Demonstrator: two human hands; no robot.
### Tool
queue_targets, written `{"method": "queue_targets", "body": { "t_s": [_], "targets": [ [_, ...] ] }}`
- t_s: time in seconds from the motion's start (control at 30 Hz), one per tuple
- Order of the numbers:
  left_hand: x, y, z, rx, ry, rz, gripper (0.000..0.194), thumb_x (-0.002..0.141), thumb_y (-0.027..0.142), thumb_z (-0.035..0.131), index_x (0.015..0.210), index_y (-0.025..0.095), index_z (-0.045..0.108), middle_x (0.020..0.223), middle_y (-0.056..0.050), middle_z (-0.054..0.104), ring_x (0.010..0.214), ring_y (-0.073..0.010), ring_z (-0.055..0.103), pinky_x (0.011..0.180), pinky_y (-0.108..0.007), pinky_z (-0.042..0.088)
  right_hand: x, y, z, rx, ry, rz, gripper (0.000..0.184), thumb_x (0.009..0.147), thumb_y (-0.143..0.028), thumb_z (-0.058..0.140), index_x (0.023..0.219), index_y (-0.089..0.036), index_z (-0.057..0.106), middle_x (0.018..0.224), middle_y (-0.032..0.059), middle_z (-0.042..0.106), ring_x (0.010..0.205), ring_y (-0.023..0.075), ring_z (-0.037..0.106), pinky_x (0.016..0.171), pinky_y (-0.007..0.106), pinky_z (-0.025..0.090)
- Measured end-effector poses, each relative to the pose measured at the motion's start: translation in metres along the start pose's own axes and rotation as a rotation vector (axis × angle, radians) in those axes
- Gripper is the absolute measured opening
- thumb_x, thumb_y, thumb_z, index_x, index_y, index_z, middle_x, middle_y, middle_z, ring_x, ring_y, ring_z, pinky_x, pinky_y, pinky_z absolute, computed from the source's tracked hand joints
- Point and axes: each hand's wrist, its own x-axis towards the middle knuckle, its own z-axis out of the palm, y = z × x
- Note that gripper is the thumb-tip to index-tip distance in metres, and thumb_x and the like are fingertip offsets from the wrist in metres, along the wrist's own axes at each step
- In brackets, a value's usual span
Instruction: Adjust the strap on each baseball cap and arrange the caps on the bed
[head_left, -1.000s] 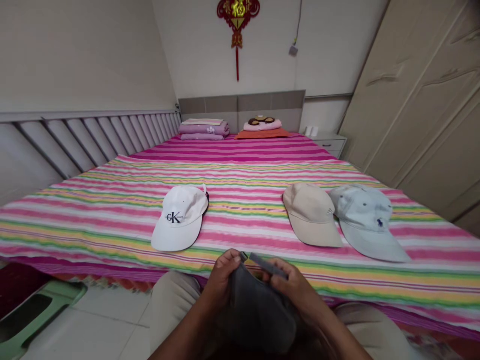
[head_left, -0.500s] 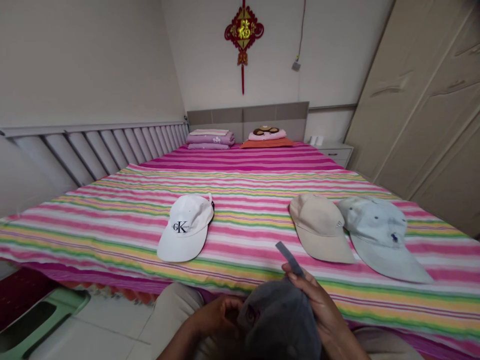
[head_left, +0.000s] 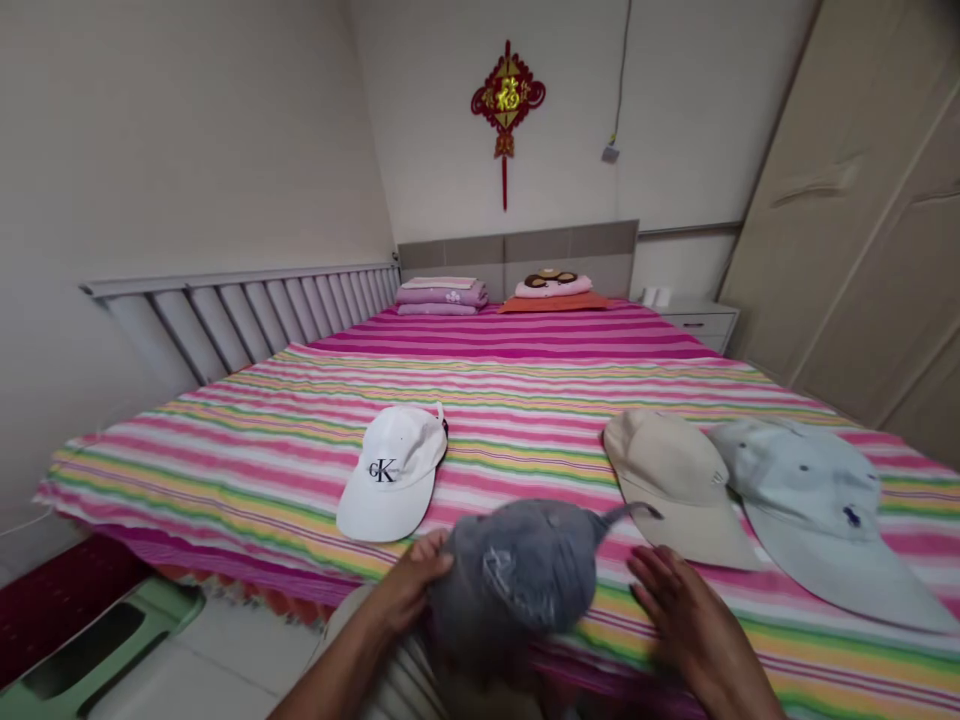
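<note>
A dark grey baseball cap (head_left: 525, 565) with a worn patch on its front is held up over the near edge of the bed. My left hand (head_left: 416, 580) pinches its left side. Apart from the cap, to its right, my right hand (head_left: 679, 610) is open with fingers stretched out. The cap's strap (head_left: 630, 512) sticks out to the right above that hand. A white cap (head_left: 397, 470) with black letters lies left of centre. On the right lie a beige cap (head_left: 671, 480) and, touching it, a pale blue cap (head_left: 817, 500).
The bed (head_left: 510, 385) has a striped cover. Folded purple bedding (head_left: 442, 296) and a pink pillow (head_left: 559, 288) lie at its head. A grey railing (head_left: 262, 315) runs along the left. A green stool (head_left: 112, 640) stands at lower left, and a white nightstand (head_left: 697, 320) at back right.
The grey cap has risen and turned, so its front patch shows. My right hand has let go of its strap and moved right. The view has shifted a little.
</note>
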Motion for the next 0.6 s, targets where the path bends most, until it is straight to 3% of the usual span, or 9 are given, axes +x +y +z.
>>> {"method": "queue_targets", "body": {
  "t_s": [0.07, 0.2, 0.3, 0.4, 0.6],
  "targets": [
    [0.017, 0.043, -0.001, -0.01, 0.077, 0.132, 0.026, 0.053, 0.02, 0.076, 0.075, 0.011, 0.064, 0.062, -0.005, 0.064, 0.055, -0.0134, 0.058, 0.054, -0.022, 0.044, 0.003, 0.004, -0.005, 0.005, 0.004, 0.056, 0.025, 0.06, -0.036, 0.064, 0.079, -0.02, 0.06, 0.089, 0.0041, 0.066, 0.088, 0.0224, 0.062, 0.069, 0.033, 0.049],
    [0.045, 0.129, -0.013, -0.157, 0.398, 0.403, 0.021, 0.058, 0.007, 0.07, 0.076, 0.013, 0.063, 0.058, -0.002, 0.064, 0.053, -0.0124, 0.059, 0.053, -0.019, 0.047, 0.003, 0.013, -0.011, 0.017, -0.018, 0.081, 0.032, 0.054, -0.035, 0.069, 0.08, -0.019, 0.062, 0.089, 0.0042, 0.067, 0.087, 0.0221, 0.061, 0.068, 0.031, 0.05],
    [0.05, 0.166, -0.035, -0.195, 0.509, 0.441, 0.016, 0.07, 0.006, 0.058, 0.081, 0.017, 0.061, 0.054, 0.003, 0.063, 0.049, -0.0077, 0.057, 0.053, -0.015, 0.047, 0.003, 0.018, -0.015, 0.047, -0.033, 0.08, 0.037, 0.048, -0.036, 0.074, 0.079, -0.018, 0.064, 0.087, 0.0029, 0.067, 0.083, 0.0205, 0.062, 0.065, 0.028, 0.051],
    [0.043, 0.166, -0.062, -0.176, 0.619, 0.337, 0.016, 0.072, 0.005, 0.052, 0.083, 0.013, 0.06, 0.048, 0.003, 0.061, 0.041, -0.0093, 0.054, 0.045, -0.018, 0.046, 0.006, 0.02, -0.018, 0.053, -0.04, 0.075, 0.037, 0.047, -0.035, 0.075, 0.077, -0.017, 0.064, 0.086, 0.003, 0.068, 0.079, 0.0202, 0.063, 0.064, 0.028, 0.052],
    [0.016, 0.119, -0.099, -0.066, 0.752, 0.164, 0.015, 0.067, 0.001, 0.05, 0.073, 0.011, 0.06, 0.049, -0.001, 0.061, 0.039, -0.0135, 0.054, 0.042, -0.024, 0.046, 0.013, 0.023, -0.019, 0.033, -0.035, 0.052, 0.035, 0.048, -0.032, 0.076, 0.077, -0.016, 0.063, 0.08, 0.0032, 0.068, 0.072, 0.0193, 0.064, 0.059, 0.027, 0.053]
  ]
}}
